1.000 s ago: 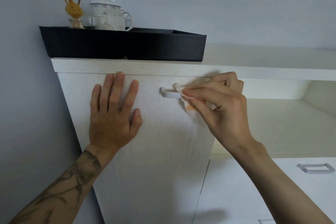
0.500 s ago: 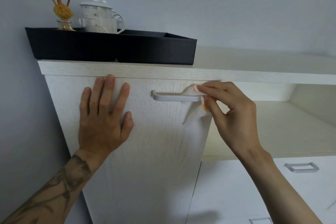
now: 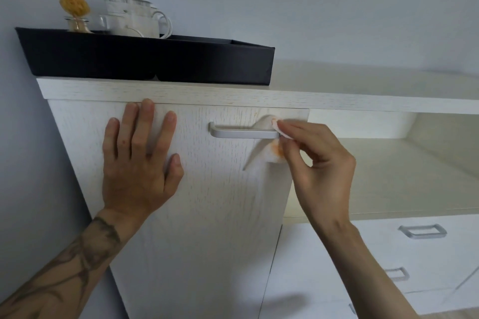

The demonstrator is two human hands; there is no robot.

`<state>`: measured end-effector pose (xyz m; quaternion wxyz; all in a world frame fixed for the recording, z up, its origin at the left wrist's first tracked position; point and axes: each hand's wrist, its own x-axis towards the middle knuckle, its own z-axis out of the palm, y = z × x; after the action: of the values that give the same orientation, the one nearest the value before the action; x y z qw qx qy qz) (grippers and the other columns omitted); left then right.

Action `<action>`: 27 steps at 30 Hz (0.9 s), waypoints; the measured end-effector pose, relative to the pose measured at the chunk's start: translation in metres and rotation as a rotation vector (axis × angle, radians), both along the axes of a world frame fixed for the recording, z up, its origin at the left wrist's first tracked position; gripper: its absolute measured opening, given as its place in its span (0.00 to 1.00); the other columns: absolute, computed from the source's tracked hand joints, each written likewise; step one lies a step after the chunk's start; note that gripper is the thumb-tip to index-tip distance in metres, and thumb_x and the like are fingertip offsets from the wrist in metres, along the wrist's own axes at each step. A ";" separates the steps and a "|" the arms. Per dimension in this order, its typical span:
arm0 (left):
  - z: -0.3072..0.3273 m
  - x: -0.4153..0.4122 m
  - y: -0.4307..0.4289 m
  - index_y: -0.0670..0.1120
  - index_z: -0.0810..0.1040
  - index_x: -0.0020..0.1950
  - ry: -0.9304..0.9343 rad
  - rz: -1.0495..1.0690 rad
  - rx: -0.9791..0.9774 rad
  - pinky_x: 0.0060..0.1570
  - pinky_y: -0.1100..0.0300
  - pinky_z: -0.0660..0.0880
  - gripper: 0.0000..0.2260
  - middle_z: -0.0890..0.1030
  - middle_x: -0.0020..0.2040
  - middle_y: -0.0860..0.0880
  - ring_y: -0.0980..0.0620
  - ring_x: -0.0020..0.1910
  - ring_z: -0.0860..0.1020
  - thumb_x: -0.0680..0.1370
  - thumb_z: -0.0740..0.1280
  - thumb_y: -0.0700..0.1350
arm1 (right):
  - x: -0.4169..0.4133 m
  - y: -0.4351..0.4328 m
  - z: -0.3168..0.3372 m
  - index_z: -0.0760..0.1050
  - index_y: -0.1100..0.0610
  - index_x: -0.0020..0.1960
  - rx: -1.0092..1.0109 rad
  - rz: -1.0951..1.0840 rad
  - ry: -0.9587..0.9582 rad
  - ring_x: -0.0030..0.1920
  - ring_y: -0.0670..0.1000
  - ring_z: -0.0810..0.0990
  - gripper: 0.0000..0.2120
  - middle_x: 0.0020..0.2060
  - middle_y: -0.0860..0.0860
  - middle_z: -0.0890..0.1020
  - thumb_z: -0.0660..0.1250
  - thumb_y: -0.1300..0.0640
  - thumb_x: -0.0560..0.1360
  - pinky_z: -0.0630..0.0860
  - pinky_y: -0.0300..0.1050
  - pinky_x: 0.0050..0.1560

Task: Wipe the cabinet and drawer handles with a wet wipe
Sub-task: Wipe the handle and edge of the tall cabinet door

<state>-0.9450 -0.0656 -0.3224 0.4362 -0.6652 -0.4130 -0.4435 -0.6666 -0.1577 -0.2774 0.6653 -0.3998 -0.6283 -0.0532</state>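
Observation:
A white cabinet door [image 3: 207,202] carries a silver bar handle [image 3: 241,133] near its top. My right hand [image 3: 318,163] pinches a white wet wipe [image 3: 267,155], stained orange, around the right end of that handle; part of the wipe hangs below the bar. My left hand [image 3: 140,158] presses flat on the door, left of the handle, fingers spread and straight. Two silver drawer handles, an upper one [image 3: 422,231] and a lower one [image 3: 396,274], sit on the white drawers at lower right.
A black tray [image 3: 145,59] on the cabinet top holds a white lidded jug [image 3: 132,15] and a reed diffuser [image 3: 75,5]. An open shelf [image 3: 388,176] lies right of the door. A blue-grey wall stands behind and at left.
My right hand slid the wipe rightward along the handle, from its middle to its right end. My left hand stayed flat on the door.

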 end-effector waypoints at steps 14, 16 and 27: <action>0.000 0.000 0.000 0.47 0.50 0.86 0.001 -0.009 -0.005 0.82 0.41 0.48 0.30 0.54 0.82 0.39 0.44 0.85 0.45 0.86 0.52 0.54 | -0.007 -0.001 0.000 0.87 0.53 0.57 -0.057 0.031 0.147 0.57 0.51 0.86 0.16 0.54 0.49 0.87 0.70 0.70 0.79 0.83 0.58 0.55; 0.000 0.000 0.000 0.47 0.50 0.86 -0.002 -0.010 -0.002 0.83 0.41 0.48 0.30 0.54 0.82 0.39 0.45 0.85 0.45 0.86 0.52 0.54 | -0.012 -0.005 0.000 0.87 0.53 0.57 -0.066 0.018 0.163 0.57 0.50 0.86 0.15 0.54 0.49 0.87 0.70 0.70 0.79 0.83 0.57 0.56; 0.002 0.002 0.000 0.48 0.47 0.86 0.016 0.006 -0.029 0.83 0.43 0.45 0.31 0.54 0.82 0.40 0.44 0.85 0.45 0.86 0.51 0.55 | -0.054 -0.028 0.031 0.86 0.54 0.60 -0.078 0.185 -0.034 0.63 0.46 0.84 0.11 0.59 0.45 0.86 0.73 0.60 0.79 0.82 0.48 0.63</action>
<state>-0.9433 -0.0655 -0.3207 0.4311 -0.6736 -0.4179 -0.4309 -0.7207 -0.1853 -0.2464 0.6405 -0.3648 -0.6753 0.0258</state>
